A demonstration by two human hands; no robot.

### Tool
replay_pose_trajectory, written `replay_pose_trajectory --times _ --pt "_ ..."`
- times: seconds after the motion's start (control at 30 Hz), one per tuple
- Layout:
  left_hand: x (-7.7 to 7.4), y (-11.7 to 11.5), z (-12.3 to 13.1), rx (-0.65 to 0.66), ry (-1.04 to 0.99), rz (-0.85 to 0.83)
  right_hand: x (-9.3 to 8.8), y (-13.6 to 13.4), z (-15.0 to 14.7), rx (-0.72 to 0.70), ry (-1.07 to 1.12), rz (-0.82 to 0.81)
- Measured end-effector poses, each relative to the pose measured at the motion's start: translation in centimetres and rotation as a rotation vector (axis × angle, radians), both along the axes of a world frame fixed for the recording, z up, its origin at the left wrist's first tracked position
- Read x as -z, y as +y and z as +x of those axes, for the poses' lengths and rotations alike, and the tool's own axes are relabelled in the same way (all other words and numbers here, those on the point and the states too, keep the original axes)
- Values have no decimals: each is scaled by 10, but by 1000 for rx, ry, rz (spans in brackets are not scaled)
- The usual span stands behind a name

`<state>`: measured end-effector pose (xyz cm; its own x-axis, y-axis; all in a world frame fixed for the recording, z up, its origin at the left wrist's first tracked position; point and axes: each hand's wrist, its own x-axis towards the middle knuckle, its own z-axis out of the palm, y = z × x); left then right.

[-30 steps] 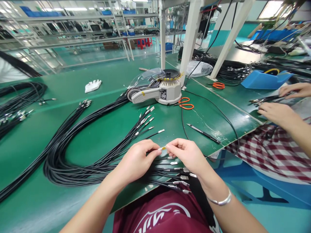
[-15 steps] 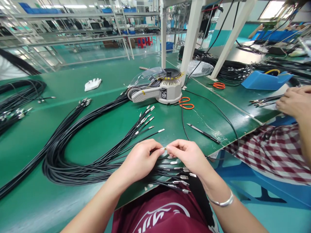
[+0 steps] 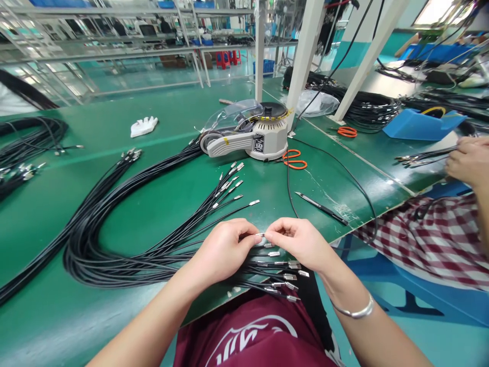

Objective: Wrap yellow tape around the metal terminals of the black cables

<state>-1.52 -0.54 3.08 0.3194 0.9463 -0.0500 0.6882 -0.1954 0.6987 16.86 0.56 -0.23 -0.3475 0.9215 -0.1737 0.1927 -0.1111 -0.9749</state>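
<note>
Some white lettering [image 3: 239, 347] was printed across the shirt [image 3: 275, 351], too folded to be read for sure. Just past it, one plug [image 3: 262, 235] was held above the surface [image 3: 171, 120] near its front edge, its long axis laid sideways. Its left end was pinched in the closed grip of the left hand [image 3: 228, 253], its right end in that of the right hand [image 3: 301, 245]; neither was nearer, since it was touched by both. Cables [image 3: 89, 219] were looped out to the left. Beyond, a knife [image 3: 321, 207] and scissors [image 3: 298, 162] were laid near a dispenser [image 3: 273, 141], whose dark label [image 3: 259, 143] was too small to be read.
</note>
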Motion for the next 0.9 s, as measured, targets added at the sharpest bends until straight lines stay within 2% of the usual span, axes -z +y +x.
replay_pose_trajectory --times 0.13,0.33,0.4,0.5,0.53,0.6,0.67,0.77,0.83,0.9 --pt "1 2 3 -5 11 -21 0 -1 -1 -7 -21 8" --pt "11 -1 8 -32 5 21 2 1 -1 -7 -37 21" --pt "8 -4 5 -5 14 -3 1 -1 -1 -38 -56 -4" --pt "-3 -3 -4 108 27 -79 -1 -6 1 -89 -105 -82" --pt "-6 1 -7 104 36 -73 -1 -9 3 -98 -131 -95" --pt "-5 14 -11 2 86 22 1 -13 7 -120 -208 -73" --pt "4 32 -10 -127 186 151 4 -15 13 -165 -309 -12" --pt "25 60 -2 -143 301 164 8 -8 22 -188 -364 35" --pt "34 70 2 -149 290 153 9 3 24 -112 -298 33" --pt "37 72 5 -153 251 146 8 17 20 5 -200 38"
